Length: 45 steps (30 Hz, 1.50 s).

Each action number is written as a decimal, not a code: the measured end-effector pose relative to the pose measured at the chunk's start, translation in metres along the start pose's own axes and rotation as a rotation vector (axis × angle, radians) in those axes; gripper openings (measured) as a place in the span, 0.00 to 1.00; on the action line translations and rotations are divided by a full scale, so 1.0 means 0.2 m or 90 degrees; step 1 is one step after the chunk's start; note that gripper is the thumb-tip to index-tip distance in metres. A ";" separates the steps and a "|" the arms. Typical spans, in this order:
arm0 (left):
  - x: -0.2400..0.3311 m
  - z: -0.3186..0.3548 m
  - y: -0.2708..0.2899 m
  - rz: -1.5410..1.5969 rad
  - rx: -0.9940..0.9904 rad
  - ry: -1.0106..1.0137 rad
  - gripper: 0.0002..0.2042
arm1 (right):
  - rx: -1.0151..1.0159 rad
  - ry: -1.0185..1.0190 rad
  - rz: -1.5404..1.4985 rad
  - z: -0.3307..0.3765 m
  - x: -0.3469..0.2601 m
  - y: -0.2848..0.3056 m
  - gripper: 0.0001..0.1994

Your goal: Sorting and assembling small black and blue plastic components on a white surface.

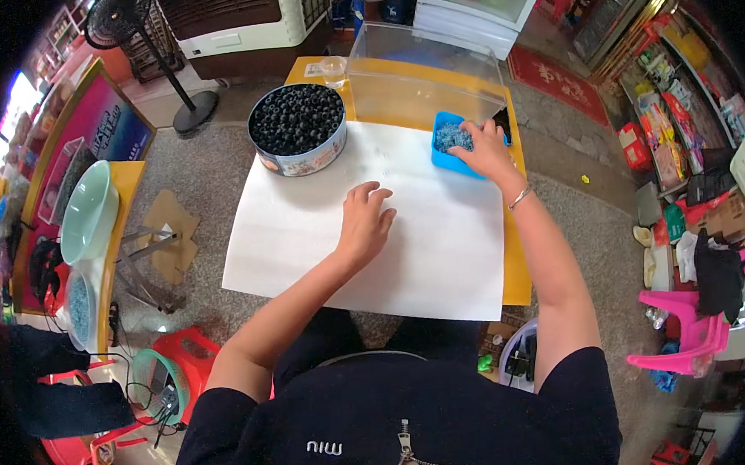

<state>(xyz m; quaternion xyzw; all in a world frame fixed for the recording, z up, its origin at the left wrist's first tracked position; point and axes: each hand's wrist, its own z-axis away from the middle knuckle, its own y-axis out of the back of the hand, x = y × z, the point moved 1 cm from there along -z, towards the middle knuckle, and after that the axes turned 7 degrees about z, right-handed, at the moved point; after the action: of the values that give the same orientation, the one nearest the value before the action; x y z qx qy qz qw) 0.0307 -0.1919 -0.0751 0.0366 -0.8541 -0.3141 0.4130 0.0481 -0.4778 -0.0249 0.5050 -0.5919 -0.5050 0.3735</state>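
My right hand is at the bright blue plastic box, its thumb and fingers apart over the small light-blue pieces inside. A bracelet circles that wrist. My left hand is over the white sheet, fingers loosely bent and apart, holding nothing. Up and to the left of it stands a round tin full of small black beads or caps; at this size I cannot tell which. The sheet covers much of a yellow table.
A clear plastic bin and a clear cup stand at the table's far side. On the left, a side table holds a pale green basin. A black fan, red stool and pink stool stand around.
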 end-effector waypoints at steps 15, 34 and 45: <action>0.01 -0.60 -0.29 0.288 -0.031 0.244 0.15 | 0.018 0.085 -0.093 -0.07 0.02 0.06 0.13; 0.07 -0.54 -0.37 0.706 0.078 0.522 0.17 | 0.034 0.107 -0.370 -0.08 -0.04 0.17 0.11; -0.04 -0.32 -0.20 0.261 0.287 0.151 0.10 | 0.004 0.197 -0.267 0.15 -0.50 -0.11 0.13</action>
<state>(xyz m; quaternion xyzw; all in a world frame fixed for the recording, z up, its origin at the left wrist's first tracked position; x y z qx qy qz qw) 0.0745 -0.2538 -0.0742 -0.0096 -0.8375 -0.0208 0.5460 0.0454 -0.3736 -0.0464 0.6888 -0.4117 -0.4865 0.3454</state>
